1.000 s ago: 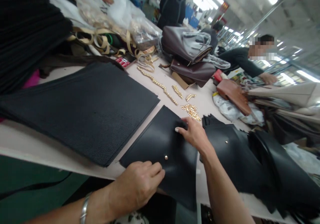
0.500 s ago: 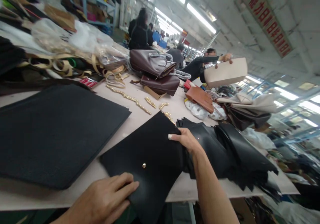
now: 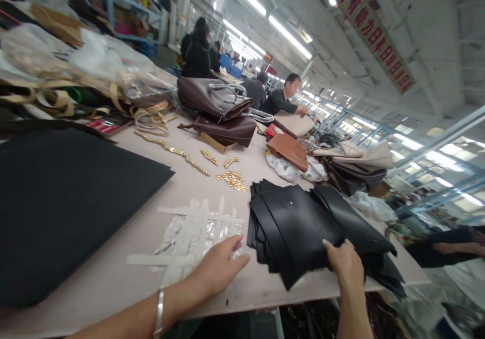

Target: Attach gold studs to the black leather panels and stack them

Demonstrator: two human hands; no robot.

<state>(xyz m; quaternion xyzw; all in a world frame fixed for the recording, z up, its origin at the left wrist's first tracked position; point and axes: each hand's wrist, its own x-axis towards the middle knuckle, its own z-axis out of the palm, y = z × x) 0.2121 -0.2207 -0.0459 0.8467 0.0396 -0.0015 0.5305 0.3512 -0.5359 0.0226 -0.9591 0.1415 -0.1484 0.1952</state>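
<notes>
My left hand (image 3: pixel 223 263) hovers over the taped patch of the table, its thumb and fingers apart and nothing between them. At the near edge of a stack, my right hand (image 3: pixel 345 263) has thumb and fingers on the corner of a black leather piece (image 3: pixel 299 218); its fingertips are partly hidden. That piece carries a small metal stud and lies over several fanned black pieces. Beside it, to the right, is another pile of black leather (image 3: pixel 356 218). Small gold studs (image 3: pixel 233 180) lie in a heap beyond my left hand.
A large black panel stack (image 3: pixel 76 202) covers the table's left side. Clear plastic held by tape (image 3: pixel 182 233) is stuck to the tabletop. Farther back are dark brown handbags (image 3: pixel 223 127), a tan leather item (image 3: pixel 288 149) and a gold strand (image 3: pixel 172 149). A co-worker (image 3: pixel 282 99) handles beige material.
The studded black piece between my hands has moved right onto the stack. My left hand has let go of it, and my right hand has shifted right. The co-worker's beige bag is lower.
</notes>
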